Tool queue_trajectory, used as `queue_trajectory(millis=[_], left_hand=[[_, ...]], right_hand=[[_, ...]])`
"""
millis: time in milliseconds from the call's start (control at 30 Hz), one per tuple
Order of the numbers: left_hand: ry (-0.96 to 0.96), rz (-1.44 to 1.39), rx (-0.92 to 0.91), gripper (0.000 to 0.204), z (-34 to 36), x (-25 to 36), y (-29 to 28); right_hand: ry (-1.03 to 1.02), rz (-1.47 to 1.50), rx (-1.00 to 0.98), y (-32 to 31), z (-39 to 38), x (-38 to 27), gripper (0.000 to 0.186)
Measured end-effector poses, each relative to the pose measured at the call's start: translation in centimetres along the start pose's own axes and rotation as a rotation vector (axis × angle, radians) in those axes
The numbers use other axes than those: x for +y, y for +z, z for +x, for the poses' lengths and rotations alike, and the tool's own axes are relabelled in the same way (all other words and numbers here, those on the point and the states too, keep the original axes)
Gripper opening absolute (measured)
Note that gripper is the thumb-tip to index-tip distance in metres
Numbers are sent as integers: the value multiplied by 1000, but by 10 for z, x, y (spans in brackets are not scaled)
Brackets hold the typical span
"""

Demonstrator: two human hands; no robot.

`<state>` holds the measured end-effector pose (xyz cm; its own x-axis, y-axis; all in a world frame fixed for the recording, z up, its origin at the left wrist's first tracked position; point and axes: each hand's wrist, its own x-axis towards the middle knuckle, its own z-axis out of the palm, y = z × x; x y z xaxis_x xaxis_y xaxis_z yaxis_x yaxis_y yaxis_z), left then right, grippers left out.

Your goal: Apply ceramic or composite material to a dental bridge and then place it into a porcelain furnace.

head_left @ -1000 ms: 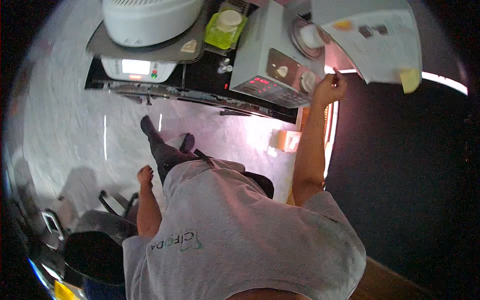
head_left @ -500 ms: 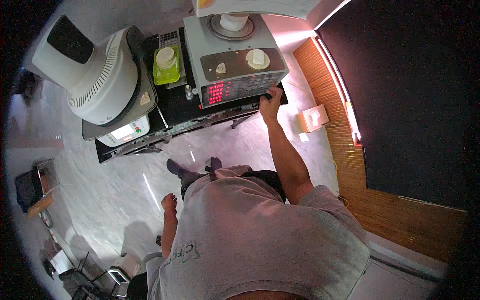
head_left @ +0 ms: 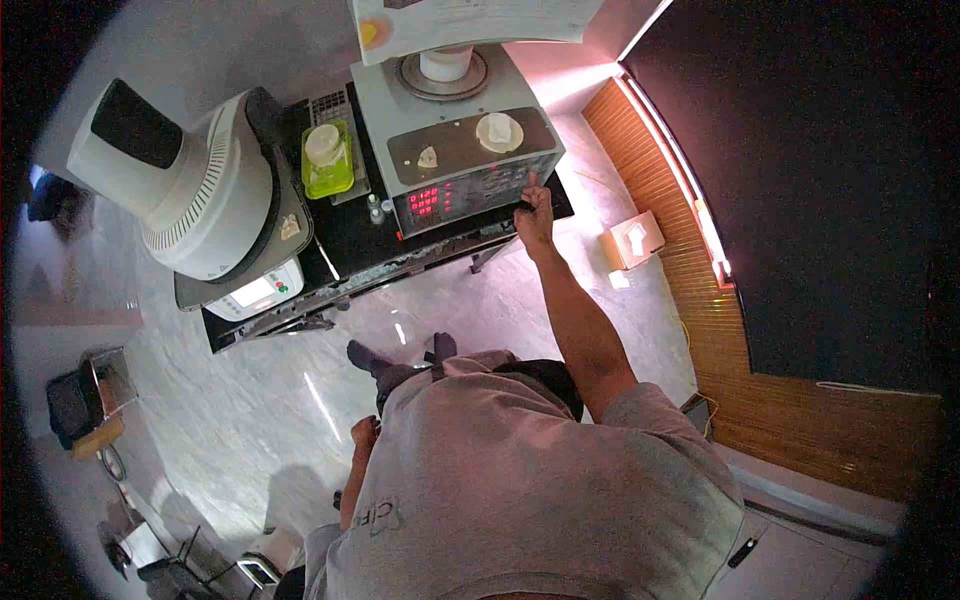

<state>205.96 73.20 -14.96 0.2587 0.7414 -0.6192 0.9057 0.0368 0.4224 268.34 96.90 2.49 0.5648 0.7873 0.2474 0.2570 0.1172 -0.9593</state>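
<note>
My right hand [head_left: 535,215] reaches to the front of a grey boxy machine [head_left: 385,105], a finger stretched toward the buttons on its lower right, touching or very near them; the other fingers are bent. The panel shows red lit digits [head_left: 424,200]. On the machine's top lie a pale disc with a white piece [head_left: 500,133], a small off-white fragment [head_left: 427,157] and, farther back, a white cylinder on a round plate [head_left: 445,65]. My left hand [head_left: 365,432] hangs low beside my body with curled fingers; what it holds, if anything, is hidden.
A large white appliance [head_left: 200,220] stands left on the black table [head_left: 325,240], beside a green tray [head_left: 323,182] with pale discs and small bottles [head_left: 375,208]. A paper sheet [head_left: 480,20] hangs over the machine. A box [head_left: 630,240], dark board [head_left: 820,180] and chairs [head_left: 180,570] surround me.
The view has swung, bringing the whole table into sight. My right hand has come down from beside the machine's top to its front panel. My left hand still hangs low.
</note>
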Motion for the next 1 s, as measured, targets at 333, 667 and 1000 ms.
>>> queue_trajectory(millis=[333, 667, 1000], left_hand=[[-603, -1263, 193, 24, 7, 43, -47], [-40, -422, 16, 25, -5, -34, 0], [-67, -501, 54, 22, -4, 10, -24]], right_hand=[[-45, -33, 82, -10, -10, -8, 51], [-81, -395, 54, -3, -24, -21, 62], [-3, -234, 64, 12, -23, -26, 70]])
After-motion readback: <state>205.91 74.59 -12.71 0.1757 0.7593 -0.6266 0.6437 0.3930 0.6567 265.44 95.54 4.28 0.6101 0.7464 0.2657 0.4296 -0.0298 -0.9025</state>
